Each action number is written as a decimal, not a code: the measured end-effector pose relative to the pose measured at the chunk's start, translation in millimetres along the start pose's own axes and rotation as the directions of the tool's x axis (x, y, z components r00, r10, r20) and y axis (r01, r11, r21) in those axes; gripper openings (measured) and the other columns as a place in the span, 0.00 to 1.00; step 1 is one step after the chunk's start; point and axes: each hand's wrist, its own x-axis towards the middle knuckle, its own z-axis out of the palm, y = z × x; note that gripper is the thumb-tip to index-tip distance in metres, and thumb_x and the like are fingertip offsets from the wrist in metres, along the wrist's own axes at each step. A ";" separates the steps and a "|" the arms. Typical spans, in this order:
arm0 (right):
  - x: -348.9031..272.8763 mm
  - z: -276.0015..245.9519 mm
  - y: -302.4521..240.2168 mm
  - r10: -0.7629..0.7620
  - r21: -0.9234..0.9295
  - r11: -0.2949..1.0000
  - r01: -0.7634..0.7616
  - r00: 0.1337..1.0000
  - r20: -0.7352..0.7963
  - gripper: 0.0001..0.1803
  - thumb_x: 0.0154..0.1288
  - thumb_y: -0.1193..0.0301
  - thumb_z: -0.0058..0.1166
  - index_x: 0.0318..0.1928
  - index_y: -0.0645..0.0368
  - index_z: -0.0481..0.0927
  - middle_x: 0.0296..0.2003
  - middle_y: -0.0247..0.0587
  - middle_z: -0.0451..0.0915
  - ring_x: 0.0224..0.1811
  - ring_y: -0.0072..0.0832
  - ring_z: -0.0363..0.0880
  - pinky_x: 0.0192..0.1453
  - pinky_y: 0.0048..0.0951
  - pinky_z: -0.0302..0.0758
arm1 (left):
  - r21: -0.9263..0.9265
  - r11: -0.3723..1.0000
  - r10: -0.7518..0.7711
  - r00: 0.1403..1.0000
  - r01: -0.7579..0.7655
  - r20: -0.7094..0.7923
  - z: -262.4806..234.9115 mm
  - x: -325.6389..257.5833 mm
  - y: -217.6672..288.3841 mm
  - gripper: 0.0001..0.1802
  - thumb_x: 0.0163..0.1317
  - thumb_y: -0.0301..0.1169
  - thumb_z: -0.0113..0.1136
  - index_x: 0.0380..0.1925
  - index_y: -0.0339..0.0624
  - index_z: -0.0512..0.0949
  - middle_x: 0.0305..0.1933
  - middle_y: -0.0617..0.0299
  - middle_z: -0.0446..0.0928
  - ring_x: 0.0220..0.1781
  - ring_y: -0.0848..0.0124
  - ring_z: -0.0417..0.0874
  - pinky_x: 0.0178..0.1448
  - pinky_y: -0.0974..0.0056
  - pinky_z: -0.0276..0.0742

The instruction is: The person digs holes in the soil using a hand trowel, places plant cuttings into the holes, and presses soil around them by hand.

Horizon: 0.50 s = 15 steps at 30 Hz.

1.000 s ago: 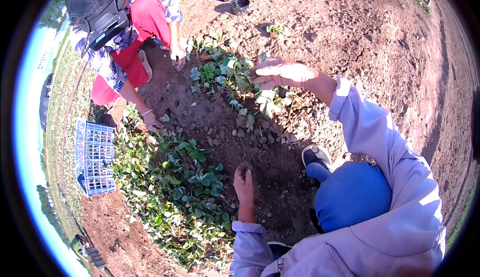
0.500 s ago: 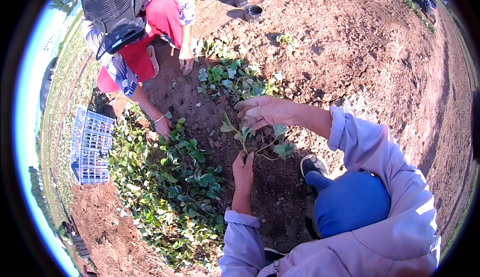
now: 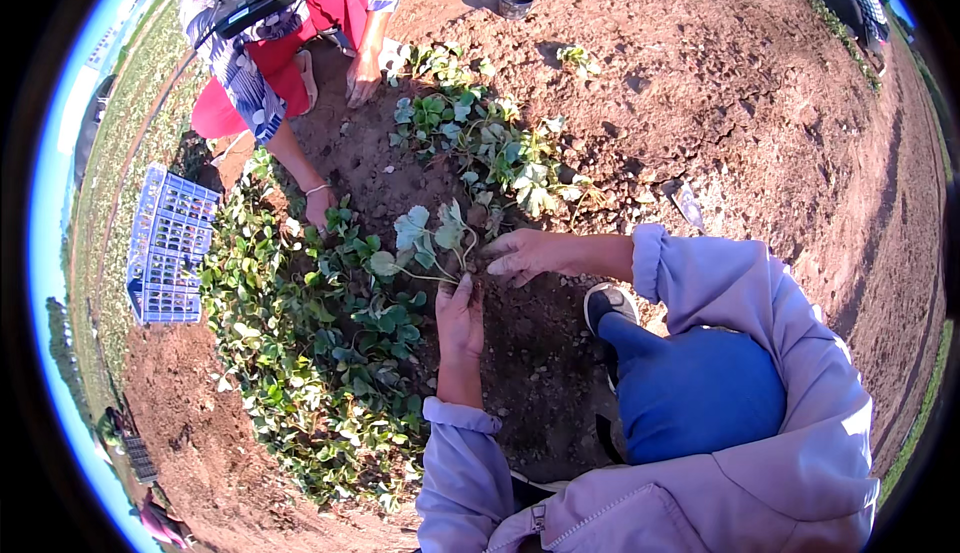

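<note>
The person's left hand (image 3: 460,315) reaches forward from a pale lilac sleeve and lies flat on the dark, loose brown soil (image 3: 545,373), fingers together and pressed down at the foot of a small green seedling with broad scalloped leaves and thin pale stalks (image 3: 432,240). The right hand (image 3: 528,254) comes in from the right, its fingers curled and closed about the seedling's base where the stalks meet the ground; whether the fingertips pinch the stalks or only cup them cannot be told. The seedling stands between the two hands, its leaves leaning to the left above the dug earth, and the left fingertips lie just beside the right hand. To the left of the hands spreads a dense bed of low green leafy plants (image 3: 300,353), and another cluster of the same green plants (image 3: 480,138) grows just beyond the seedling. The person's blue-trousered knee (image 3: 700,393) and a dark shoe with a white rim (image 3: 608,303) sit to the right on the soil. Across the bed another person in red trousers and a patterned shirt (image 3: 270,43) crouches with both hands on the ground. A blue slatted plastic crate (image 3: 168,248) lies at the far left, well apart from the hands.
</note>
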 end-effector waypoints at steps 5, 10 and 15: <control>-2.4 34.2 8.5 0.083 0.173 0.981 -0.090 0.995 0.046 0.26 0.55 0.62 0.50 0.53 0.59 0.61 0.41 0.36 0.69 0.40 0.24 0.69 0.44 0.28 0.69 | 0.079 0.996 0.044 0.998 -0.048 0.049 6.0 -27.4 -4.0 0.17 0.57 0.22 0.42 0.48 0.37 0.63 0.47 0.57 0.68 0.48 0.68 0.70 0.51 0.64 0.66; -18.2 42.8 14.2 0.121 0.078 0.989 -0.124 0.991 0.050 0.21 0.54 0.68 0.51 0.48 0.61 0.66 0.36 0.33 0.71 0.35 0.21 0.70 0.40 0.23 0.69 | 0.071 0.997 0.029 0.996 -0.036 0.087 1.8 -58.8 0.1 0.17 0.56 0.23 0.45 0.48 0.39 0.63 0.47 0.58 0.68 0.47 0.67 0.70 0.51 0.63 0.66; -27.7 56.6 -33.0 0.214 -0.291 0.946 -0.141 0.947 0.238 0.20 0.56 0.68 0.48 0.48 0.65 0.66 0.33 0.38 0.74 0.33 0.21 0.72 0.36 0.23 0.71 | 0.007 0.997 0.080 0.996 -0.080 0.031 -3.3 -99.7 19.9 0.12 0.53 0.22 0.51 0.39 0.41 0.67 0.39 0.63 0.71 0.42 0.71 0.72 0.47 0.68 0.69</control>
